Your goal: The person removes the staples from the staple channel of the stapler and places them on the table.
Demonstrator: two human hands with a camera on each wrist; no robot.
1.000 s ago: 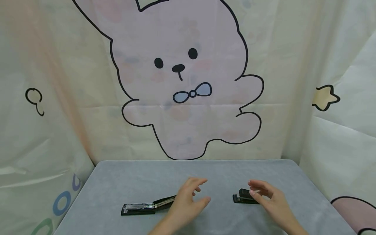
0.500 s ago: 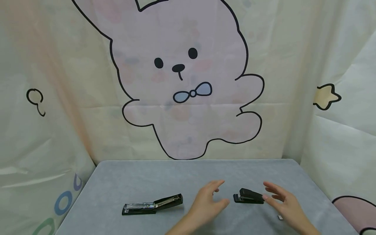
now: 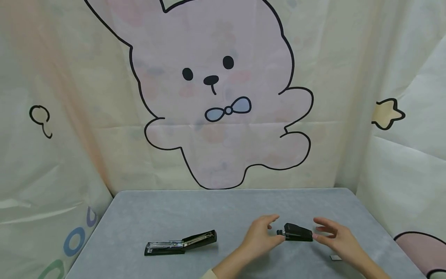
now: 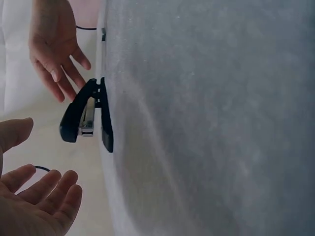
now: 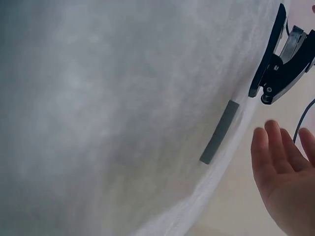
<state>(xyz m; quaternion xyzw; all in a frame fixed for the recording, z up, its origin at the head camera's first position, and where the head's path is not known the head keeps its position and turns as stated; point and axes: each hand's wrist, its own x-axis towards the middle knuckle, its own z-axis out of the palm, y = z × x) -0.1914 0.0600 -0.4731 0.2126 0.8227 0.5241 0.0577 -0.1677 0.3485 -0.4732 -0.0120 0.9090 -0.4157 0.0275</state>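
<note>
A small black stapler [image 3: 297, 233] sits on the table between my two hands. My left hand [image 3: 260, 236] is at its left end, thumb and fingers spread apart; in the left wrist view the fingers [image 4: 42, 194] stand apart from the stapler. Near the other end is my right hand [image 3: 339, 240], fingers loosely bent and holding nothing. A grey strip of staples [image 5: 220, 132] lies on the table by the right hand, partly hidden by it in the head view. Farther left rests a longer black stapler [image 3: 200, 239], its top folded back and the metal channel showing.
A grey-blue cloth covers the table [image 3: 167, 209]. Behind it hangs a pale curtain [image 3: 324, 155] with a cartoon animal, and more curtain closes off both sides.
My left hand has moved right, away from the longer stapler to the small one. The right hand has shifted slightly right off the small stapler, and the staple strip has come into view.
</note>
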